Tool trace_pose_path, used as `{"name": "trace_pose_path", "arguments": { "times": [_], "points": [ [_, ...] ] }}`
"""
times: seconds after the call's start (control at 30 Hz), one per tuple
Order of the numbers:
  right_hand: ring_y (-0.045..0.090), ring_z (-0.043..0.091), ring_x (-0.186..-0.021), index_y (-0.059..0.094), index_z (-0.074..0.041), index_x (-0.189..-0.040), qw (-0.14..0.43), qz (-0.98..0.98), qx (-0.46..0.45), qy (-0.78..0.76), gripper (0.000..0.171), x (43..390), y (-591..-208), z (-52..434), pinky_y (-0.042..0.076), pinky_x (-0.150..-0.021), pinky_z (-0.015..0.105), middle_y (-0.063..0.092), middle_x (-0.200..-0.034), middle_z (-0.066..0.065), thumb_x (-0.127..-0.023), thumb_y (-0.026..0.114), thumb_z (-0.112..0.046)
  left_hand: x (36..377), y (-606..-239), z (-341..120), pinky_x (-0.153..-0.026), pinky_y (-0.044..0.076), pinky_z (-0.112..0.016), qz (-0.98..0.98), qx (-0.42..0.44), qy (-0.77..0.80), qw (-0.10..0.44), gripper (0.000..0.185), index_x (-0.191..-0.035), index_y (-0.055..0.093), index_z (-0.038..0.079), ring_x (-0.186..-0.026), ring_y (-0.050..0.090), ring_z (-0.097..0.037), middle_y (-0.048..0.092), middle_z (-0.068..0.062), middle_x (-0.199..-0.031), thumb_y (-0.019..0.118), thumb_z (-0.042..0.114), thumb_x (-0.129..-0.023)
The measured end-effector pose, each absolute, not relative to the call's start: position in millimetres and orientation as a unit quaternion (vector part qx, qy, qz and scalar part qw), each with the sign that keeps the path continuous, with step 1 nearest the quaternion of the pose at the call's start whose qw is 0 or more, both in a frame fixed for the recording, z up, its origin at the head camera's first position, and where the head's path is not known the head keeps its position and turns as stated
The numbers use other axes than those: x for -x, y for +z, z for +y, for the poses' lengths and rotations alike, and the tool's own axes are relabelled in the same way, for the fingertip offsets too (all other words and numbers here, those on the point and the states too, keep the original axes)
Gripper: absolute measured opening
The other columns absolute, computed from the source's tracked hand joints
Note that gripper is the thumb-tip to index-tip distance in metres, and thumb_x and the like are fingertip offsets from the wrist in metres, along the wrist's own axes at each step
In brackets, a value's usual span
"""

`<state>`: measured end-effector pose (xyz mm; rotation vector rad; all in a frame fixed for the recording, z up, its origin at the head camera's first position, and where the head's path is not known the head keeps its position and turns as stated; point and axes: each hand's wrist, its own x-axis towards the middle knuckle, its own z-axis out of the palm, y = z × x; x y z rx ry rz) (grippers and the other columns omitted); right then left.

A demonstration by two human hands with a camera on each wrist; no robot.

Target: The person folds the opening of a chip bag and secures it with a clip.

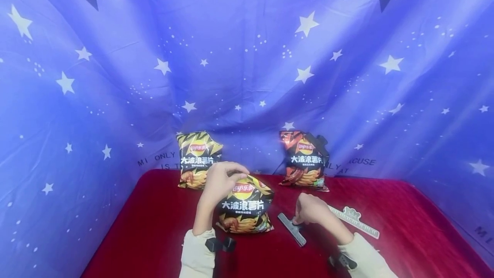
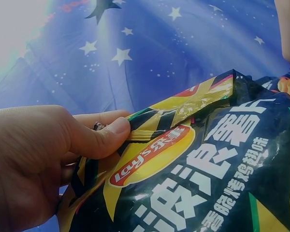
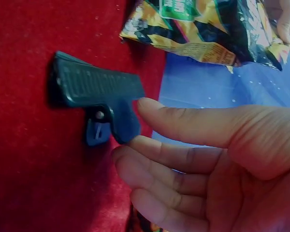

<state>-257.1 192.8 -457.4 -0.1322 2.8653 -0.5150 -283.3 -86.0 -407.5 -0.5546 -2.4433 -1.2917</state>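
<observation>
On the red tablecloth (image 1: 154, 226) stands a black and yellow chip bag (image 1: 245, 207), upright. My left hand (image 1: 231, 170) pinches its sealed top edge. In the left wrist view the thumb (image 2: 104, 137) presses on the bag's (image 2: 208, 164) top seam, with the fingers behind it. To the right a dark grey bag clip (image 1: 292, 228) lies flat on the cloth. My right hand (image 1: 305, 214) is at its near end. In the right wrist view the thumb (image 3: 183, 118) and forefinger (image 3: 154, 150) close on the clip's (image 3: 96, 89) short handle.
Two more chip bags lean against the blue starry backdrop: a yellow one (image 1: 198, 160) at the back left and a red one (image 1: 305, 160) at the back right. A long pale clip or ruler (image 1: 353, 220) lies right of my right hand.
</observation>
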Motion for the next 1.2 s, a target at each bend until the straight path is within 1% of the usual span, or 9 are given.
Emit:
{"name": "trace_pose_path", "arguments": {
  "times": [0.1, 0.3, 0.43, 0.53, 0.67, 0.73, 0.83, 1.07, 1.2],
  "points": [
    [0.057, 0.014, -0.051, 0.064, -0.014, -0.062, 0.113, 0.976, 0.04, -0.182, 0.028, 255.1, -459.4, 190.8, 0.041, -0.051, 0.029, 0.059, -0.052, -0.001, -0.068, 0.092, -0.013, 282.9, -407.9, -86.1, -0.088, 0.057, -0.04, -0.855, 0.194, -0.455, 0.159, 0.013, -0.09, 0.082, 0.02, -0.089, 0.074, -0.014, 0.08, 0.005, -0.093, 0.081, 0.009, -0.084],
    [0.053, 0.015, -0.059, 0.063, -0.014, -0.061, 0.099, 0.974, 0.045, -0.198, 0.03, 250.3, -457.2, 184.6, 0.043, -0.055, 0.03, 0.059, -0.058, -0.005, -0.065, 0.093, -0.014, 282.9, -408.5, -86.4, -0.088, 0.057, -0.04, -0.853, 0.197, -0.456, 0.159, 0.013, -0.09, 0.082, 0.021, -0.089, 0.074, -0.014, 0.08, 0.005, -0.093, 0.081, 0.009, -0.084],
    [0.054, 0.014, -0.059, 0.063, -0.013, -0.06, 0.098, 0.968, 0.052, -0.223, 0.03, 248.0, -455.7, 180.6, 0.044, -0.057, 0.03, 0.058, -0.056, -0.004, -0.064, 0.093, -0.012, 282.9, -408.4, -87.1, -0.087, 0.057, -0.04, -0.854, 0.198, -0.454, 0.16, 0.012, -0.09, 0.082, 0.02, -0.089, 0.074, -0.014, 0.08, 0.005, -0.093, 0.081, 0.009, -0.084],
    [0.054, 0.015, -0.061, 0.062, -0.012, -0.065, 0.098, 0.966, 0.049, -0.235, 0.031, 248.4, -457.3, 179.8, 0.045, -0.059, 0.03, 0.058, -0.061, -0.002, -0.063, 0.093, -0.011, 282.1, -407.7, -87.7, -0.087, 0.057, -0.04, -0.855, 0.196, -0.455, 0.157, 0.011, -0.09, 0.082, 0.019, -0.089, 0.074, -0.015, 0.08, 0.004, -0.093, 0.081, 0.009, -0.084],
    [0.058, 0.015, -0.059, 0.064, -0.009, -0.076, 0.103, 0.961, 0.037, -0.255, 0.032, 249.1, -459.7, 180.6, 0.049, -0.059, 0.03, 0.06, -0.068, 0.0, -0.063, 0.094, -0.01, 281.2, -406.9, -88.0, -0.087, 0.057, -0.041, -0.855, 0.193, -0.458, 0.152, 0.011, -0.09, 0.082, 0.019, -0.09, 0.074, -0.015, 0.08, 0.004, -0.094, 0.081, 0.01, -0.085],
    [0.061, 0.014, -0.054, 0.066, -0.006, -0.074, 0.114, 0.956, 0.024, -0.271, 0.029, 248.3, -460.2, 181.0, 0.052, -0.056, 0.029, 0.062, -0.066, 0.001, -0.065, 0.093, -0.01, 281.3, -406.9, -88.0, -0.088, 0.057, -0.041, -0.854, 0.192, -0.459, 0.151, 0.012, -0.09, 0.082, 0.02, -0.09, 0.074, -0.015, 0.08, 0.004, -0.094, 0.081, 0.01, -0.084],
    [0.064, 0.016, -0.05, 0.066, -0.006, -0.067, 0.13, 0.947, 0.009, -0.293, 0.026, 246.9, -459.7, 181.4, 0.054, -0.052, 0.029, 0.062, -0.06, 0.001, -0.068, 0.093, -0.009, 281.9, -407.1, -88.2, -0.088, 0.057, -0.04, -0.854, 0.192, -0.459, 0.151, 0.012, -0.09, 0.082, 0.021, -0.089, 0.074, -0.014, 0.08, 0.004, -0.095, 0.081, 0.01, -0.084],
    [0.068, 0.019, -0.051, 0.06, -0.007, -0.06, 0.148, 0.944, -0.007, -0.296, 0.034, 246.6, -457.7, 182.6, 0.056, -0.053, 0.03, 0.066, -0.057, 0.005, -0.069, 0.093, -0.012, 282.1, -407.3, -88.4, -0.086, 0.057, -0.04, -0.855, 0.192, -0.457, 0.153, 0.01, -0.091, 0.082, 0.018, -0.088, 0.073, -0.014, 0.08, 0.004, -0.094, 0.08, 0.01, -0.085],
    [0.068, 0.019, -0.051, 0.059, -0.007, -0.059, 0.151, 0.942, -0.008, -0.301, 0.036, 246.2, -459.1, 185.4, 0.058, -0.053, 0.031, 0.066, -0.057, 0.006, -0.069, 0.093, -0.011, 282.2, -406.9, -87.7, -0.084, 0.056, -0.038, -0.856, 0.19, -0.455, 0.153, 0.012, -0.091, 0.082, 0.021, -0.087, 0.072, -0.012, 0.08, 0.006, -0.094, 0.08, 0.011, -0.086]
  ]
}}
